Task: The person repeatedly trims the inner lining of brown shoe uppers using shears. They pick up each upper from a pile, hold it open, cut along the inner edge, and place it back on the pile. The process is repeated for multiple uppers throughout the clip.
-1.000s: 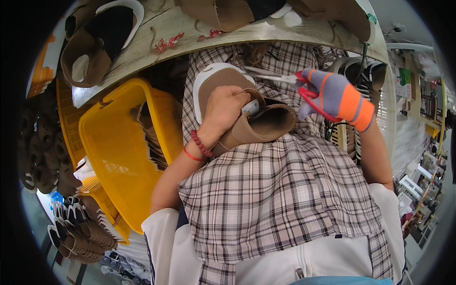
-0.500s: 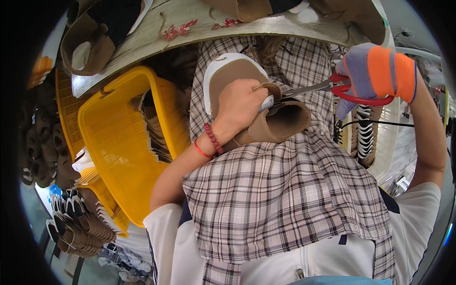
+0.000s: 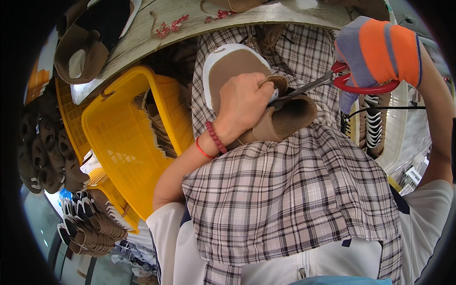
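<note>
Head view, left hand: the bare left hand (image 3: 243, 102), with a red bead bracelet (image 3: 216, 137) and a red cord (image 3: 204, 148) at its wrist, has its fingers closed on the edge of the brown shoe's opening.
Head view, right hand: the right hand (image 3: 368, 54), in a grey and orange glove, has its fingers wrapped around the red handles of the scissors (image 3: 313, 85).
Blades: they point toward the left hand and reach the shoe's opening; how far apart they are, I cannot tell.
Brown shoe (image 3: 232, 69): on the person's lap, its white-edged toe pointing away, the hollow heel end toward the right.
Lap: covered by a checked apron (image 3: 294, 194).
Left side: a yellow basket (image 3: 164, 107) with stacked shoes (image 3: 159, 128) inside.
Right side: a white basket (image 3: 398, 126) holding more shoes (image 3: 373, 126).
Tabletop (image 3: 266, 18): beyond the lap, with a dark-lined shoe (image 3: 92, 59) at its left end.
</note>
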Tool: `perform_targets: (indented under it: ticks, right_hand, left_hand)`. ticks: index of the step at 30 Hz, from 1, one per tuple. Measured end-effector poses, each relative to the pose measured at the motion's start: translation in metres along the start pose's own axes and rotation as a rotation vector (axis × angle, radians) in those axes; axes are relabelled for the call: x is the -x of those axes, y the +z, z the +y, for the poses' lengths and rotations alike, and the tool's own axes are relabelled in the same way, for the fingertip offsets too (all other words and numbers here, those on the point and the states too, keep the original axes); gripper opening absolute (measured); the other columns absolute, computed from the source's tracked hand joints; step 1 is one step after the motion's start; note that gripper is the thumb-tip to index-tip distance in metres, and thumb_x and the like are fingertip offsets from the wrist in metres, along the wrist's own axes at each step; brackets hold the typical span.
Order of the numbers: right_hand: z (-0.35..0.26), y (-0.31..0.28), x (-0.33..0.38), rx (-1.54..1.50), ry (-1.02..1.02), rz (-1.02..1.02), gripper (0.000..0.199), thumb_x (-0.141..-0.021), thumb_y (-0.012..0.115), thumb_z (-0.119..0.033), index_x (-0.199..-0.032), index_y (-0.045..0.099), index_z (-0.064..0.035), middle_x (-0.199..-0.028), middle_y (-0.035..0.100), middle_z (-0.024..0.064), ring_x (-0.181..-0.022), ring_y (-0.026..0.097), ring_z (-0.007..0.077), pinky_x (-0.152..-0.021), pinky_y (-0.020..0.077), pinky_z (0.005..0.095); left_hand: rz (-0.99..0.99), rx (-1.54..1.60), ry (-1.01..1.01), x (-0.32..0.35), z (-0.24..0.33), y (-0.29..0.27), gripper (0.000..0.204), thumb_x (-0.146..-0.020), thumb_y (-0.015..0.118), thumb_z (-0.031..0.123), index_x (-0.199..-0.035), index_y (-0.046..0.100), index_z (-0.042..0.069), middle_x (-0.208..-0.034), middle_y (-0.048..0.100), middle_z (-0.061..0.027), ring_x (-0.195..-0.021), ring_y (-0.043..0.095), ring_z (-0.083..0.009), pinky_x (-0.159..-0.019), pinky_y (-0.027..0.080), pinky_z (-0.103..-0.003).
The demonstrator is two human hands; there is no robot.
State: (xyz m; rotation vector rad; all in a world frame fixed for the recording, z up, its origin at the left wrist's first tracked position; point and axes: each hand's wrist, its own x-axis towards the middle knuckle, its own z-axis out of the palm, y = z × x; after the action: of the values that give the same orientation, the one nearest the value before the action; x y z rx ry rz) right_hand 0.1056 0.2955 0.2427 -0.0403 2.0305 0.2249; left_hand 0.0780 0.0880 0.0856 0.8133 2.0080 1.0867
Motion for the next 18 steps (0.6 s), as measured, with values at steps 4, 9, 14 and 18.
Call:
perform_targets:
  ticks: [4,9,14,18]
  right_hand:
    - [-0.008,-0.005,-0.002,0.042,0.035,-0.045,0.044,-0.071,0.069,-0.048,-0.08,0.069,-0.0047,-0.072,0.065,0.0118,-0.067,0.062,0.0297,-0.062,0.0489,0.0366]
    - [-0.001,-0.001,0.002,0.011,0.111,-0.058,0.045,-0.063,0.078,-0.041,-0.088,0.069,-0.0052,-0.074,0.066,0.0101,-0.067,0.063,0.0277,-0.059,0.0508,0.0328]
    - [0.041,0.034,0.001,-0.228,0.133,0.166,0.042,-0.066,0.079,-0.038,-0.085,0.069,-0.0015,-0.069,0.064,0.014,-0.06,0.063,0.0263,-0.053,0.0521,0.0327]
    - [0.099,0.14,0.004,-1.031,-0.107,0.572,0.035,-0.076,0.073,-0.036,-0.089,0.066,-0.0036,-0.071,0.058,0.0007,-0.056,0.051,0.0077,-0.051,0.0401,0.0217]
  left_hand:
    - [-0.021,-0.026,-0.025,0.003,0.008,-0.003,0.032,-0.082,0.055,0.024,-0.063,0.054,-0.002,-0.058,0.052,-0.0208,-0.059,0.054,-0.0391,-0.059,0.042,-0.046]
    - [-0.042,-0.049,0.016,0.0,0.012,-0.005,0.031,-0.082,0.055,0.023,-0.062,0.054,-0.001,-0.058,0.053,-0.0206,-0.059,0.055,-0.039,-0.059,0.042,-0.046]
    - [-0.011,-0.017,-0.039,0.008,0.006,-0.001,0.031,-0.083,0.056,0.024,-0.063,0.054,-0.001,-0.059,0.054,-0.0202,-0.06,0.056,-0.0388,-0.058,0.042,-0.046]
    - [0.008,0.028,0.09,0.002,0.011,-0.002,0.024,-0.084,0.059,0.025,-0.075,0.061,0.003,-0.063,0.059,-0.0157,-0.061,0.058,-0.0364,-0.058,0.045,-0.043]
